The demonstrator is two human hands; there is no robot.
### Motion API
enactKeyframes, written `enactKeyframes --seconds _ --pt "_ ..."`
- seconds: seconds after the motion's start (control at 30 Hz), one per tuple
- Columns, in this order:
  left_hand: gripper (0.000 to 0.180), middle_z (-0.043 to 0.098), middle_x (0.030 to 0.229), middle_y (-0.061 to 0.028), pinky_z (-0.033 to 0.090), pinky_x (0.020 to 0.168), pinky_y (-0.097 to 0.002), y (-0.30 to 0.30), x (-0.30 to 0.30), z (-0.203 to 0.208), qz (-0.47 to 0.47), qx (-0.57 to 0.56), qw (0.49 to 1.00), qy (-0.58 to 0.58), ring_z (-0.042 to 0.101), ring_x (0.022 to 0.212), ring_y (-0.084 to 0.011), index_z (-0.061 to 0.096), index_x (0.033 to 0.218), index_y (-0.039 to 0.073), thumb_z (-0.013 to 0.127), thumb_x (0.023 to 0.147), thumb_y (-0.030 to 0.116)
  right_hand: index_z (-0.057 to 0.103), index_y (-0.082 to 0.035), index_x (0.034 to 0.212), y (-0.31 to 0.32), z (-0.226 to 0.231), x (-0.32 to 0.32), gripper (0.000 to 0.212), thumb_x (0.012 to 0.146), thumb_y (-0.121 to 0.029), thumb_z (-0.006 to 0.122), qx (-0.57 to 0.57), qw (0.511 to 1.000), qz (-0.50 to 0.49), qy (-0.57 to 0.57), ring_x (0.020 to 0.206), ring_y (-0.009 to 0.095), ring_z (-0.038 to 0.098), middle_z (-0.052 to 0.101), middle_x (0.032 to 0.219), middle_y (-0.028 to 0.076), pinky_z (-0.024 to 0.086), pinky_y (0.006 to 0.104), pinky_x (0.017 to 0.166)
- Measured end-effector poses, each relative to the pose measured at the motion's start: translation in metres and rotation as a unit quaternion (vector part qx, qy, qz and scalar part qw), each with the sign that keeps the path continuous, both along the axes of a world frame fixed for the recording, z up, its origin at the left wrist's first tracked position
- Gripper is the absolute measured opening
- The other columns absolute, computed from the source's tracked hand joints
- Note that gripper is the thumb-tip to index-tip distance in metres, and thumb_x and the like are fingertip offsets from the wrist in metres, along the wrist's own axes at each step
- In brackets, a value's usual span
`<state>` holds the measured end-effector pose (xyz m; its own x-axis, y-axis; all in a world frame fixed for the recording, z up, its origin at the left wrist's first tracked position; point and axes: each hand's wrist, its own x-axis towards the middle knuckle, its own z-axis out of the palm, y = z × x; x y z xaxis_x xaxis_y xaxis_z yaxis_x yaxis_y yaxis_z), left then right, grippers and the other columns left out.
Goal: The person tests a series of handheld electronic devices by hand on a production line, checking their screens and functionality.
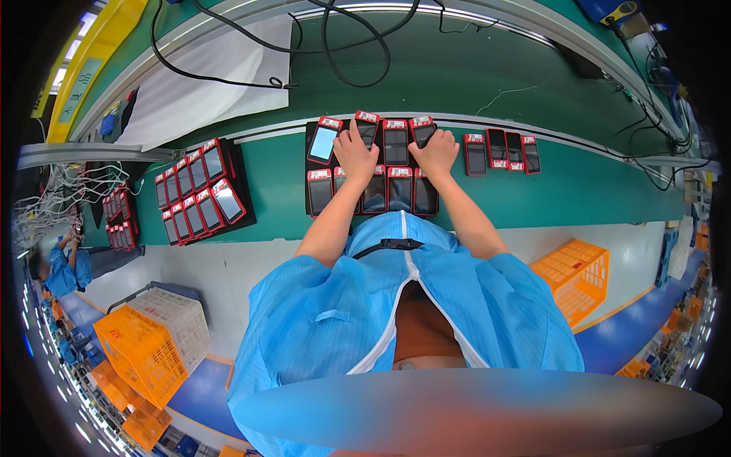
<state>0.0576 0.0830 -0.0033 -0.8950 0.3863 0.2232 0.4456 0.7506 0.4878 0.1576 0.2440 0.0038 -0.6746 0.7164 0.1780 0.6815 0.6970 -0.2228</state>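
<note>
A black tray (309, 169) on the green belt holds two rows of red-edged handheld devices with dark screens. My left hand (355, 154) lies on the back row, fingers reaching a device (367, 126) there. My right hand (436, 155) rests on another back-row device (422, 131). The device at the tray's back left (324, 141) has a lit pale screen. Whether either hand actually grips a device is not clear.
Three more red devices (502, 151) lie on the belt to the right. Another tray of devices (196, 195) sits at the left. Black cables (335, 46) and a white sheet (205, 84) lie beyond. Orange crates (576, 276) (141, 352) stand on the floor. Another person (65, 268) works far left.
</note>
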Motion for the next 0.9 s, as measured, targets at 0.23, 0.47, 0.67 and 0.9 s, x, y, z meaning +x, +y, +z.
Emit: enactKeyframes --seconds 0.23,0.47,0.67,0.9 --pt "0.083 0.053 0.115 -0.017 0.04 0.093 -0.0469 0.0004 0.0006 0.0012 0.0 0.001 1.0 -0.001 0.047 0.106 -0.0365 0.041 0.142 0.007 0.078 0.07 0.024 0.057 -0.004 0.091 -0.0003 0.0005 0.0 0.058 0.062 -0.049 0.08 0.013 1.0 -0.003 -0.015 0.093 0.029 0.056 0.056 0.094 0.011 0.041 0.0417 0.081" --pt "0.082 0.052 0.116 -0.0169 0.04 0.093 -0.0467 0.0001 0.0008 0.0002 0.003 -0.002 1.0 0.005 0.048 0.106 -0.0364 0.041 0.142 0.008 0.077 0.07 0.023 0.057 -0.004 0.091 -0.0006 0.0007 -0.0002 0.058 0.062 -0.048 0.08 0.005 1.0 -0.001 -0.016 0.093 0.029 0.056 0.056 0.094 0.011 0.042 0.042 0.081" --pt "0.083 0.052 0.114 -0.0163 0.04 0.092 -0.0467 0.0002 0.0007 0.0016 0.004 0.0 1.0 0.003 0.048 0.105 -0.0358 0.041 0.142 0.007 0.078 0.07 0.024 0.057 -0.004 0.091 0.0002 0.0003 0.0007 0.057 0.062 -0.047 0.08 0.003 1.0 0.001 -0.004 0.093 0.029 0.056 0.056 0.094 0.011 0.041 0.0425 0.081" --pt "0.082 0.052 0.114 -0.0158 0.04 0.091 -0.0466 0.0004 0.0006 0.0023 0.002 -0.004 1.0 0.003 0.048 0.104 -0.0352 0.041 0.142 0.007 0.078 0.07 0.023 0.057 -0.004 0.091 0.0004 0.0017 0.0001 0.057 0.063 -0.047 0.08 0.001 1.0 -0.002 -0.011 0.094 0.029 0.056 0.056 0.095 0.011 0.041 0.0426 0.082"
